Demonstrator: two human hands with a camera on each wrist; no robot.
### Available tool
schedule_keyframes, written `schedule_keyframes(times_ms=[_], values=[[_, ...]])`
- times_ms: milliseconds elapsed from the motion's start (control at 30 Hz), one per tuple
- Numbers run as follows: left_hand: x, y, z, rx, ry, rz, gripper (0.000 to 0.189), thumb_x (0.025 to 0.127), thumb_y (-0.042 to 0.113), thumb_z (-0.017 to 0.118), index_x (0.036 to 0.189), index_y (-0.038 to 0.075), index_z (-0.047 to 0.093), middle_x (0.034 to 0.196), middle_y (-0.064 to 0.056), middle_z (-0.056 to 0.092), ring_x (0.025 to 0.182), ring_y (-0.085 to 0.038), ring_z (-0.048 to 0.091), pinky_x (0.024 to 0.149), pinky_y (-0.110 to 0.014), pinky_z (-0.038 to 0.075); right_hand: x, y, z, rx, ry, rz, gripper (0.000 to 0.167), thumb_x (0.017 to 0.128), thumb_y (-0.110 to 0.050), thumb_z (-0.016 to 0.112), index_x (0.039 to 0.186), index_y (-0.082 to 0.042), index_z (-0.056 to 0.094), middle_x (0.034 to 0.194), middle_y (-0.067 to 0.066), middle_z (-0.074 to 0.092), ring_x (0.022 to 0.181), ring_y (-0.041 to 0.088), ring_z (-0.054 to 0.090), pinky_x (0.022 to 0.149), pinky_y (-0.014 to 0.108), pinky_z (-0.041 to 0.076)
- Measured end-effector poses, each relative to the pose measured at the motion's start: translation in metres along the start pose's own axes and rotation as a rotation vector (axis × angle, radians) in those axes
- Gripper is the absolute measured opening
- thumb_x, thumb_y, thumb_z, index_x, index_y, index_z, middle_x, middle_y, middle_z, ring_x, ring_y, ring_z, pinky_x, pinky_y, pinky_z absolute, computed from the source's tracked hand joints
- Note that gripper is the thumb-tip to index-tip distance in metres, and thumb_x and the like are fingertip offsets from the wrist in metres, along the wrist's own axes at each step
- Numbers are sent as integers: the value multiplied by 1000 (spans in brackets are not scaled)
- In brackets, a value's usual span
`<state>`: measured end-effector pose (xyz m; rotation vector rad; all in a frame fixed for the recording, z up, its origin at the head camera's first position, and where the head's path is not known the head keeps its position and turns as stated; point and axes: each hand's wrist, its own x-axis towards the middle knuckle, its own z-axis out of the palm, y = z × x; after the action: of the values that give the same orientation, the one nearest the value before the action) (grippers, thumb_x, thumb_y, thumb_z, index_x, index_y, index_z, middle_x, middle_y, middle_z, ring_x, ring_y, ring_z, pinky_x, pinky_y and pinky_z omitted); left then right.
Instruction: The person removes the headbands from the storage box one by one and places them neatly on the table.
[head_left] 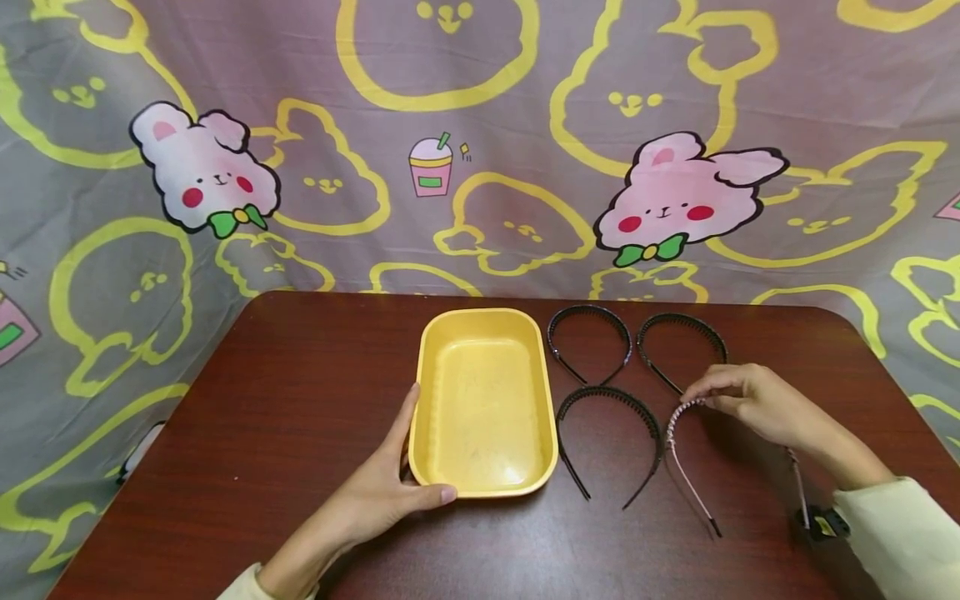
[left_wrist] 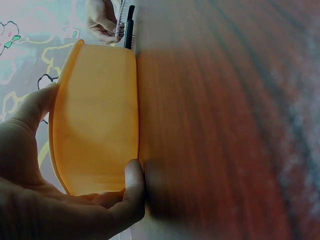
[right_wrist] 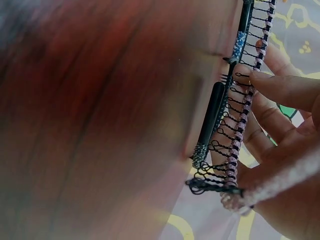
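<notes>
A yellow rectangular tray point(head_left: 480, 408) with low walls sits on the table. My left hand point(head_left: 367, 500) grips it by the left side and near corner, thumb over the near rim; in the left wrist view, fingers point(left_wrist: 134, 172) reach down the tray's outer wall. To the right, my right hand point(head_left: 765, 408) pinches a pink headband point(head_left: 671, 437) at the top of its arc, its legs pointing toward me. The right wrist view shows small black looped teeth along the inside of this headband point(right_wrist: 240, 130).
Three dark toothed headbands lie right of the tray: a back one point(head_left: 590, 307), another at back right point(head_left: 684, 317) near my right hand, and a front one point(head_left: 611, 392) close beside the tray. The brown table point(head_left: 262, 433) meets a patterned cloth point(head_left: 510, 150) behind.
</notes>
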<state>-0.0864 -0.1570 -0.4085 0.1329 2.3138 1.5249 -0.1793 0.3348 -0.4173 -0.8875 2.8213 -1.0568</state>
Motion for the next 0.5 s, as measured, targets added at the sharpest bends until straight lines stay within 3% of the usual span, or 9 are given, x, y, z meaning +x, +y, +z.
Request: schedule_keyframes(times_ms=[100, 200, 300, 433, 500], values=[[0, 1, 0, 9, -1, 2, 135, 79, 28, 93, 168, 37, -7, 178, -3, 6, 153, -26, 31, 125, -52, 22, -2, 1, 0, -17, 3, -3, 39, 89, 15, 67, 97, -20, 81, 89, -8, 73, 86, -4, 60, 73, 10, 46], [1, 0, 0, 4, 0, 6, 135, 79, 27, 93, 168, 37, -7, 178, -3, 6, 154, -27, 29, 126, -55, 18, -3, 3, 0, -26, 1, -4, 39, 89, 15, 67, 97, -20, 81, 88, -9, 73, 86, -4, 60, 73, 10, 46], [1, -1, 0, -14, -1, 9, 134, 79, 26, 93, 168, 37, -7, 178, -3, 8, 151, -26, 35, 125, -38, 25, -4, 4, 1, -33, -3, -9, 39, 88, 15, 68, 97, -21, 82, 88, -10, 73, 85, -4, 59, 72, 11, 46], [1, -2, 0, -35, -9, 10, 132, 80, 24, 92, 168, 38, -6, 177, -4, 10, 144, -23, 45, 112, -13, 32, -4, 5, 2, -32, -6, -14, 40, 88, 15, 67, 98, -20, 82, 89, -11, 73, 85, -4, 59, 71, 12, 45], [1, -2, 0, -26, -6, 10, 133, 80, 25, 92, 168, 38, -6, 177, -4, 10, 145, -24, 44, 116, -20, 32, -4, 5, 2, -32, -7, -9, 40, 87, 16, 67, 97, -20, 83, 89, -11, 74, 85, -4, 60, 71, 11, 46]])
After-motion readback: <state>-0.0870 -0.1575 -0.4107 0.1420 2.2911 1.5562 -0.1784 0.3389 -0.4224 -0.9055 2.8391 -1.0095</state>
